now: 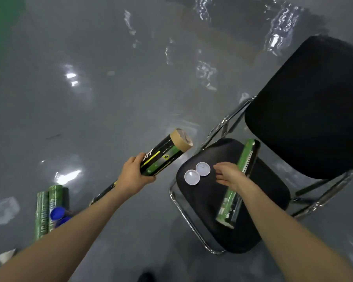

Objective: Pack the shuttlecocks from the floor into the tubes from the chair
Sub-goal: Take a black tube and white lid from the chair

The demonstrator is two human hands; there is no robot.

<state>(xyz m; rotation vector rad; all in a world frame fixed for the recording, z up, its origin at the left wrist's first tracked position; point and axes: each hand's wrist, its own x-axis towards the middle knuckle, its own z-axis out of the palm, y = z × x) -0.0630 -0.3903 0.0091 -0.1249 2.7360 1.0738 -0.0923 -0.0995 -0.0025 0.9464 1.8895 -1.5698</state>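
My left hand (134, 176) grips a black and green shuttlecock tube (165, 153) near its lower end, tilted up to the right over the floor, with its tan open end pointing away. My right hand (229, 175) hovers with relaxed fingers over the black chair seat (204, 200), just right of two white round caps (192, 177) (203, 168). A green tube (237, 184) lies along the seat under that hand. Two more green tubes (47, 208) lie on the floor at lower left. No shuttlecocks are plainly visible.
The chair's black backrest (314, 106) rises at the right on a chrome frame (183, 212). Blue caps (58, 214) sit beside the floor tubes. A dark tube (104, 193) lies under my left forearm. White scraps (2, 210) lie on the glossy grey floor.
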